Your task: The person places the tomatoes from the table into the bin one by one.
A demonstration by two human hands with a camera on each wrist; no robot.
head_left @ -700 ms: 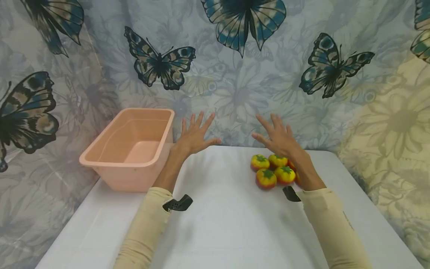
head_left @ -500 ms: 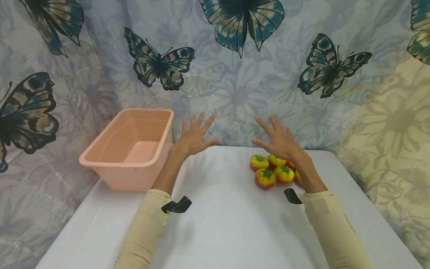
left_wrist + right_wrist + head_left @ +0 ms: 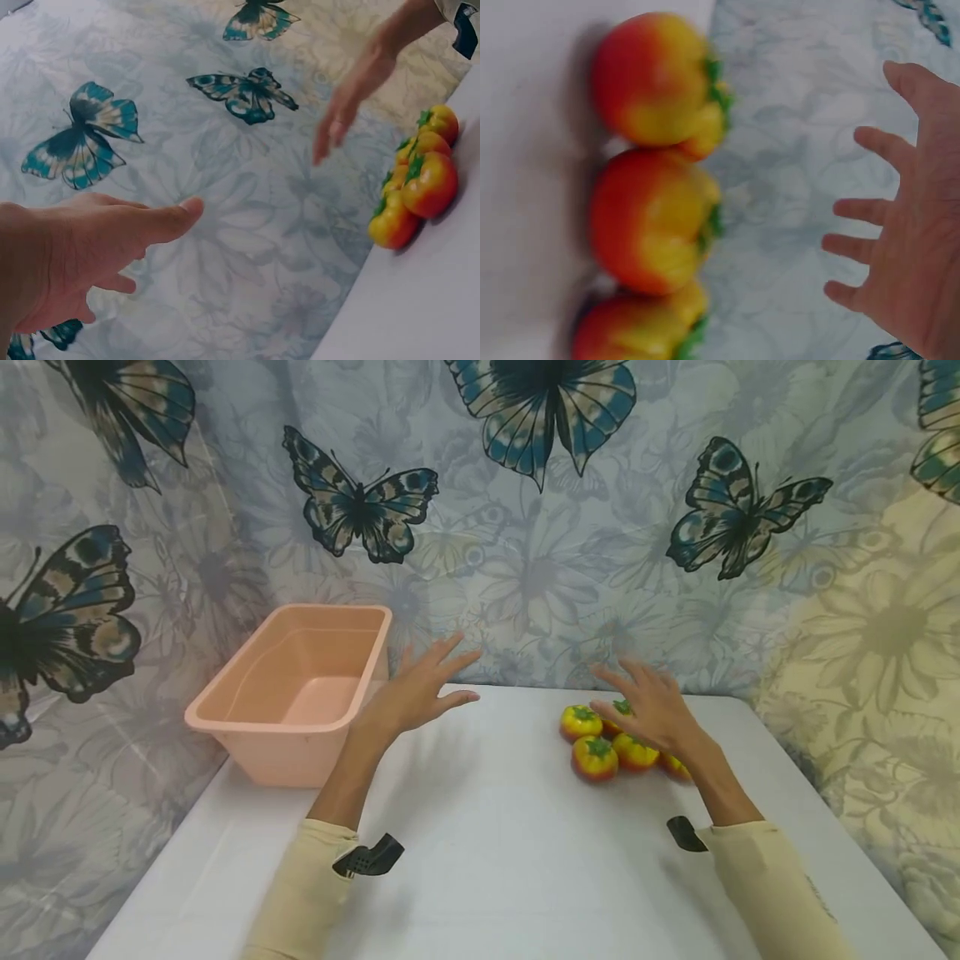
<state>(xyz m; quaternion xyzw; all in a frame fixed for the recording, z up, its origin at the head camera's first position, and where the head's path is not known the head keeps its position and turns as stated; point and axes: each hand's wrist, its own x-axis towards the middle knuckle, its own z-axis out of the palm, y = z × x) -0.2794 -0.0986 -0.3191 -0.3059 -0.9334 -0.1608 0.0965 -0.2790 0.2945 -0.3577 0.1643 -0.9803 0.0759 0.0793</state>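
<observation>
1. Clearly, the red-and-yellow fruits (image 3: 633, 753) lie below my right hand (image 3: 660, 714), the nearer one, on the right of the table (image 3: 510, 835); being round, they show no clear long axis.
2. My left hand (image 3: 408, 697) hangs near the tub (image 3: 270, 727), whose long axis runs away from me.
3. Both hands are spread, holding nothing.
4. Counted: one tub, at least five fruits; my right hand may hide more.

1. One pink basin (image 3: 264, 752), left of frame.
2. At least five red-yellow fruits (image 3: 595, 760), right of centre.
3. Two hands: left hand (image 3: 412, 695), right hand (image 3: 656, 710).
4. Two sleeves (image 3: 772, 885), bottom.
5. Two black wrist devices (image 3: 369, 858).
6. Six printed butterflies (image 3: 362, 508), top and left.
7. One table (image 3: 525, 877).
</observation>
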